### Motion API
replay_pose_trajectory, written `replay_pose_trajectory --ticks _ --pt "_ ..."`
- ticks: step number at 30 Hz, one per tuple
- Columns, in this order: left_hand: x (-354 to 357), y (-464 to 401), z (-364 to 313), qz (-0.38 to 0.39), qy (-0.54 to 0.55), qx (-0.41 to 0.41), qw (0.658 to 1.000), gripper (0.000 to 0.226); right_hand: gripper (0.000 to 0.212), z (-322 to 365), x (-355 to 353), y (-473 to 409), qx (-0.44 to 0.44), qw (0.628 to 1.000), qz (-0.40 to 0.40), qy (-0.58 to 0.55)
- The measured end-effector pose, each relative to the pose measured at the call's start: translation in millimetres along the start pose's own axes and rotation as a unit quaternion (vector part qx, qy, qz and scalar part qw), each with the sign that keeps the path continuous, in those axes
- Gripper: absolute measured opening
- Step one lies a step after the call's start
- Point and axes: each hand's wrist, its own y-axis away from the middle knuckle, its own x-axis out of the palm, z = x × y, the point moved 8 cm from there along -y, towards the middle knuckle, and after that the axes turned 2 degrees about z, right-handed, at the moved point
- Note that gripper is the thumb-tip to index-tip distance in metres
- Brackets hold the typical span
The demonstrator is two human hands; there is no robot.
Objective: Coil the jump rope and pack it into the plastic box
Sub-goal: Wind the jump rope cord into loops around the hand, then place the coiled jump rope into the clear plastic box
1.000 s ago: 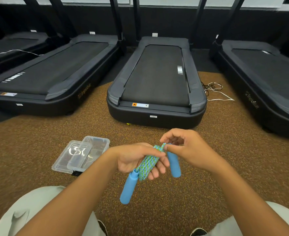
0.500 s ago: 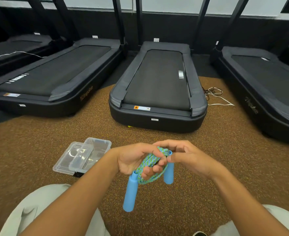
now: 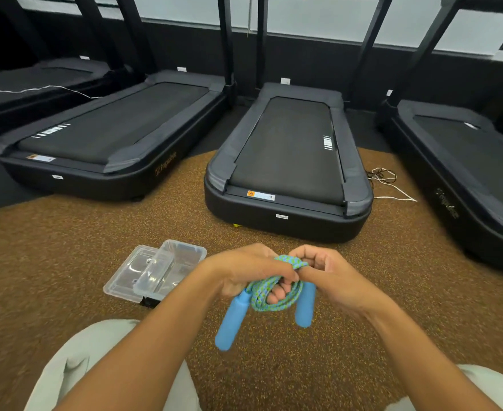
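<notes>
Nearest the camera, at 7 and 5 o'clock, two knees in pale trousers point(image 3: 75, 369) frame the bottom edge, and both bare forearms reach forward from there over the speckled brown rubber floor point(image 3: 51, 262).

The hands meet just below centre. The left hand point(image 3: 244, 269) is closed around a bundle of coiled jump rope point(image 3: 274, 295), a blue-and-green braided cord whose loops hang below the fingers. The right hand point(image 3: 330, 274) is curled shut too, its fingertips pinching the top of the coil at 12 o'clock of the bundle, touching the left hand's knuckles. Two light-blue handles hang down from the coil: the left handle point(image 3: 232, 321) slants toward 7 o'clock, and the right handle point(image 3: 305, 305) hangs almost straight down, just beside the right hand's palm. The whole rope is held in the air above the floor, not yet in the box.

At 10 o'clock from the hands, on the floor, lies the clear plastic box point(image 3: 182, 262), open and tilted, its left edge resting on the flat clear lid point(image 3: 128, 274).

Farther out, black treadmills stand side by side: one straight ahead at 12 o'clock point(image 3: 288, 161), another at 10 o'clock point(image 3: 110, 134), a third at 2 o'clock point(image 3: 475, 167). A tangle of cables point(image 3: 386, 179) lies on the floor between the centre and right machines.
</notes>
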Motion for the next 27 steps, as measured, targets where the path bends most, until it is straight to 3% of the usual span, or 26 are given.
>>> replay_pose_trajectory --ticks 2,5,10,13,16,20,24,27 --pt "-16.6 4.6 -6.7 -0.071 -0.044 0.038 0.996 0.007 0.015 7.2 2.6 -6.5 -0.015 0.999 -0.022 0.037" --pt "-55.4 17.7 -22.3 -0.211 -0.184 0.111 0.954 0.024 0.012 14.4 5.5 -15.3 -0.031 0.996 -0.058 0.056" --pt "-79.0 36.9 -35.2 -0.279 -0.309 0.143 0.898 0.024 0.015 17.6 16.3 -33.3 -0.049 0.994 -0.075 0.055" --pt "-97.9 47.5 -37.6 -0.257 -0.279 0.151 0.913 0.018 0.03 15.3 27.3 -47.7 -0.051 0.997 -0.047 -0.038" --pt "-117.6 56.1 -40.1 -0.197 -0.266 0.132 0.934 0.014 0.047 16.5 45.3 -70.8 -0.05 0.994 0.042 -0.087" --pt "-147.4 60.8 -37.7 -0.151 -0.251 0.096 0.951 0.013 0.091 8.9 70.4 -103.6 -0.026 0.972 0.124 -0.199" --pt "-199.0 52.6 -23.3 -0.164 -0.209 0.083 0.961 0.017 0.096 -21.1 114.1 -147.3 0.023 0.955 0.121 -0.269" --pt "-228.6 38.4 -4.8 -0.159 -0.185 0.066 0.968 0.021 0.083 -51.3 141.5 -173.7 0.054 0.926 0.101 -0.36"
